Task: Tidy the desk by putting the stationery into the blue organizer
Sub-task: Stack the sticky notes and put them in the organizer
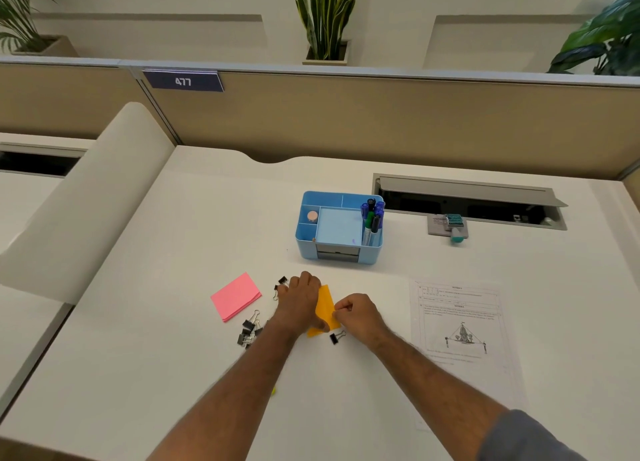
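The blue organizer [306, 239] stands mid-desk, with several markers [372, 220] upright in its right slot and a light blue pad in the middle. Near the front, an orange sticky-note pad [325, 304] lies between my hands. My left hand [299, 299] rests on its left side, fingers curled over it. The pad's right edge is pinched by my right hand [358, 313]. A pink sticky-note pad [235, 296] lies to the left. Black binder clips are scattered: a cluster [248, 330], two by my left fingers [282, 282], one [336, 337] below the orange pad.
A printed paper sheet [460, 325] lies to the right. A stamp and grey pad [450, 226] sit by the open cable tray [467, 201] at the back right. A beige partition wall runs behind the desk; a curved divider stands at the left.
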Demonstrator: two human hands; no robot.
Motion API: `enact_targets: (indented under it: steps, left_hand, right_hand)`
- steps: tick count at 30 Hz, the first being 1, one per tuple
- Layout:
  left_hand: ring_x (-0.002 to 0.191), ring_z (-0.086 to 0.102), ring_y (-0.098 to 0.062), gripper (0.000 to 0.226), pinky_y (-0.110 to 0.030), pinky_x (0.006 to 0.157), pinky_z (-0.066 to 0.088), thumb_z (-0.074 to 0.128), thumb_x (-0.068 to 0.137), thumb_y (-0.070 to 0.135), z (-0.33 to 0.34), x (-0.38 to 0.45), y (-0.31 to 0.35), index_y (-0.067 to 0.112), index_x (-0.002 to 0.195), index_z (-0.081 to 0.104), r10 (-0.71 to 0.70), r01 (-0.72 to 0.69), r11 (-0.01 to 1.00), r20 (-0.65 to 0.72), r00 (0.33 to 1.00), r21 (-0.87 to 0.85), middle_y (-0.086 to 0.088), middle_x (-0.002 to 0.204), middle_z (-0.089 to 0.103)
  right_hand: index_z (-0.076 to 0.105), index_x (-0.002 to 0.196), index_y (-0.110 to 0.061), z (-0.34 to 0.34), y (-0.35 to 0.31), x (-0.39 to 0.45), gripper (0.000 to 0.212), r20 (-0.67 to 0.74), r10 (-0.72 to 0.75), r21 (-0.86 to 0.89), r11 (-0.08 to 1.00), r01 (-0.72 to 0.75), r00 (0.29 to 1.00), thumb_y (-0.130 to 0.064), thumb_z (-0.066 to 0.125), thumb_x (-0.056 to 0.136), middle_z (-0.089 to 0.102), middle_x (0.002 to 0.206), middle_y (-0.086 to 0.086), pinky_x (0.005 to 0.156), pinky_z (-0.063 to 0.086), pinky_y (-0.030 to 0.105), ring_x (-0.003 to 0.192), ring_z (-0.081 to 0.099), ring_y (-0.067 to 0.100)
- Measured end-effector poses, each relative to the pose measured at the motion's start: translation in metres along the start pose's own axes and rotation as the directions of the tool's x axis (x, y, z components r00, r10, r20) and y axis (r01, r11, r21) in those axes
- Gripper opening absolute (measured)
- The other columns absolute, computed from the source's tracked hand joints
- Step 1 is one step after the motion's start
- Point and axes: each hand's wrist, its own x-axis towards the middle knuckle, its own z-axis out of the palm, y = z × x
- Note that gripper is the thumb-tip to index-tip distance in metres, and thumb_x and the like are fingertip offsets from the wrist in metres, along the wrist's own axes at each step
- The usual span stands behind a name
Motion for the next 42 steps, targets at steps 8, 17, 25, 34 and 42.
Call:
enact_targets:
  steps: [8,17,25,34,42]
  left_hand:
    - [0.123,0.045,-0.026,0.107,-0.047,0.098,0.04,0.088,0.059,0.062,-0.001,-0.001,0.002,0.019,0.141,0.035,0.031,-0.031,1.0,-0.03,0.999,0.002,-0.002,0.134,0.045]
    - [0.132,0.043,-0.026,0.073,-0.045,0.106,0.031,0.071,0.086,0.05,-0.004,-0.016,0.0,0.025,0.146,0.038,0.0,0.0,1.0,-0.099,0.995,-0.002,0.001,0.143,0.047]
    - [0.105,0.062,-0.014,0.014,-0.043,0.1,0.045,0.059,0.098,0.039,-0.022,-0.03,-0.016,0.034,0.11,0.065,-0.189,0.053,0.761,-0.143,0.972,-0.646,0.014,0.108,0.066]
    - [0.106,0.071,-0.023,0.026,-0.028,0.077,0.06,0.07,0.096,0.02,-0.02,-0.048,-0.003,0.015,0.12,0.061,-0.251,0.085,-0.023,0.088,0.964,-0.996,-0.009,0.116,0.071]
    - [0.093,0.067,-0.006,0.019,-0.026,0.074,0.053,0.068,0.097,0.028,-0.024,-0.048,-0.046,0.021,0.114,0.066,-0.463,0.028,0.25,-0.094,0.881,-0.968,0.006,0.107,0.07]
  right_hand:
    - [0.067,0.114,-0.015,-0.002,0.003,0.004,0.024,-0.025,-0.012,0.02,1.0,0.013,1.0,-0.019,0.068,0.091,0.067,0.11,0.0,0.081,0.051,0.024,0.1,0.064,0.017]
    - [0.064,0.079,-0.025,-0.001,-0.002,-0.001,0.013,0.032,-0.077,0.044,0.996,0.076,0.996,-0.02,0.071,0.088,0.066,0.085,-0.004,0.074,0.055,0.03,0.083,0.063,0.015]
    - [0.068,0.095,-0.014,-0.028,-0.012,-0.015,0.008,0.022,-0.153,0.33,0.934,0.137,0.988,-0.021,0.071,0.093,0.072,0.095,0.002,0.073,0.051,0.019,0.087,0.064,0.012]
    - [0.061,0.125,-0.016,-0.041,-0.014,-0.017,0.043,0.213,-0.006,0.665,0.733,-0.141,0.977,-0.033,0.077,0.089,0.071,0.118,0.012,0.083,0.062,0.038,0.101,0.073,0.029]
    - [0.057,0.132,-0.009,-0.036,-0.017,-0.019,0.045,0.145,-0.04,0.617,0.785,-0.059,0.989,-0.025,0.073,0.093,0.074,0.113,0.011,0.075,0.062,0.037,0.09,0.077,0.027]
